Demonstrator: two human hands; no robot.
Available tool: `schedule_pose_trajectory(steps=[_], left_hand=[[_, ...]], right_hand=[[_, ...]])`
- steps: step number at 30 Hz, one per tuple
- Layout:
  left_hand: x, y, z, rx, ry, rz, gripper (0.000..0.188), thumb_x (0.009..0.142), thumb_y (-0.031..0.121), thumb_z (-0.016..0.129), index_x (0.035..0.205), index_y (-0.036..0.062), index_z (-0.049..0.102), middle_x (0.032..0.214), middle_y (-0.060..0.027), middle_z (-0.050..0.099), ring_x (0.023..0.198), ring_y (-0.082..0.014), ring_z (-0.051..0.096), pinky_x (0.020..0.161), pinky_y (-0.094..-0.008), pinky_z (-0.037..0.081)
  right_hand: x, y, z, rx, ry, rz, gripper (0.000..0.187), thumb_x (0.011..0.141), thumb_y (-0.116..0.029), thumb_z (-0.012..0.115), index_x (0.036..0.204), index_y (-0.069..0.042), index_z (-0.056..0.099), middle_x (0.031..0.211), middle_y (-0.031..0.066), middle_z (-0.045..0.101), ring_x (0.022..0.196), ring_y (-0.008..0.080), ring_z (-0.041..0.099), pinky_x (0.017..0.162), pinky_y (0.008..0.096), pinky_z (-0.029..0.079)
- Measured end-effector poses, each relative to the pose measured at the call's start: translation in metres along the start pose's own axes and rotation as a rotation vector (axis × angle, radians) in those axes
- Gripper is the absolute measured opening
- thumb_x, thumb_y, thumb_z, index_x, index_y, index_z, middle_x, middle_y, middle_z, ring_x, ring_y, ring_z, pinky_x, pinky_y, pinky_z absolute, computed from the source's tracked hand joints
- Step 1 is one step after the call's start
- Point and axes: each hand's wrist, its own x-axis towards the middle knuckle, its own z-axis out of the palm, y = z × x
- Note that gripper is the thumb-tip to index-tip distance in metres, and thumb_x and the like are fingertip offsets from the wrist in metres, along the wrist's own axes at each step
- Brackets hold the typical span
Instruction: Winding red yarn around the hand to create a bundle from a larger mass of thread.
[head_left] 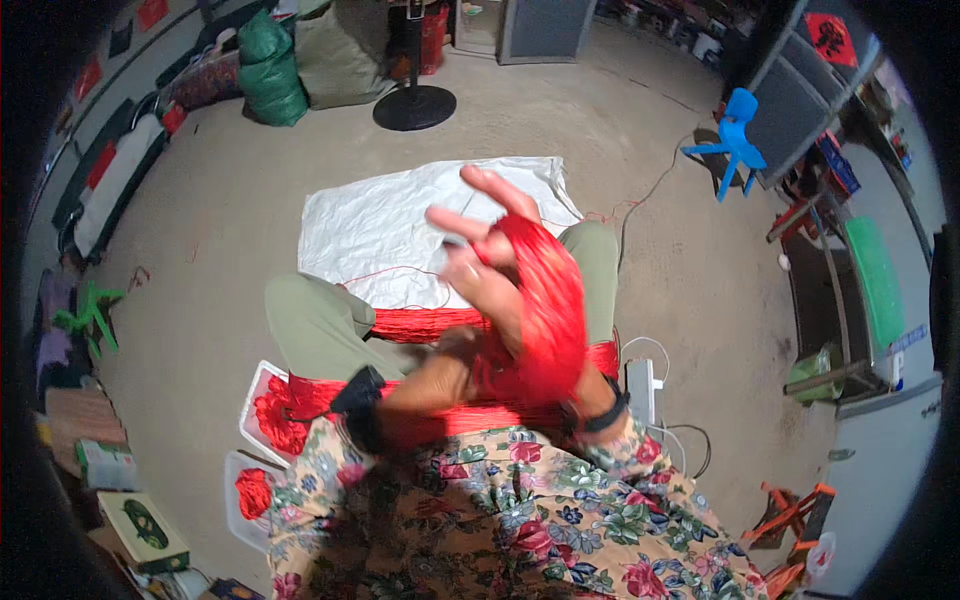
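Observation:
My right hand (487,262) is raised in front of me with its fingers spread, and a thick loop of red thread (548,300) is wound around its palm. Just below it, my left hand (452,352) is closed on the red strands that run off the loop. A long red skein (425,324) lies across my lap, over my green trousers (315,325). Both wrists wear black bands. A white woven sack (385,215) is spread on the floor beyond my knees.
Two white trays (252,398) with red thread bundles sit by my left leg. A white power strip (640,384) lies at my right. Farther off are a black fan base (414,106), green bags (270,70), a blue child's chair (737,140) and orange stools (790,512).

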Motion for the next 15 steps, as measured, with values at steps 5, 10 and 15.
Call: schedule_pose_trajectory(steps=[5, 10, 15], left_hand=[[-0.025, 0.077, -0.051, -0.092, -0.569, 0.008, 0.023, 0.074, 0.015, 0.073, 0.090, 0.0019, 0.064, 0.084, -0.0073, 0.067, 0.073, -0.0221, 0.065, 0.065, -0.0322, 0.051], [0.031, 0.078, -0.138, 0.276, -0.253, -0.082, 0.011, 0.077, 0.009, 0.070, 0.086, 0.0028, 0.066, 0.077, -0.0113, 0.066, 0.066, -0.0261, 0.064, 0.059, -0.0348, 0.048], [0.061, 0.055, -0.175, 0.137, -0.140, -0.134, 0.012, 0.080, 0.007, 0.068, 0.086, -0.0021, 0.067, 0.068, -0.0101, 0.064, 0.056, -0.0177, 0.059, 0.052, -0.0313, 0.044]], right_hand=[[0.013, 0.050, -0.015, 0.418, -0.030, 0.269, 0.064, 0.088, -0.023, 0.060, 0.141, -0.009, 0.026, 0.076, 0.0045, 0.054, 0.072, 0.0119, 0.052, 0.064, 0.0236, 0.043], [-0.025, 0.040, -0.012, 0.260, -0.093, 0.266, 0.064, 0.089, -0.024, 0.060, 0.142, -0.008, 0.028, 0.080, 0.0024, 0.051, 0.069, 0.0080, 0.050, 0.063, 0.0234, 0.044], [-0.036, -0.024, 0.003, -0.172, -0.124, 0.200, 0.074, 0.077, 0.000, 0.064, 0.141, -0.006, 0.029, 0.074, 0.0028, 0.056, 0.066, 0.0048, 0.052, 0.070, 0.0225, 0.046]])
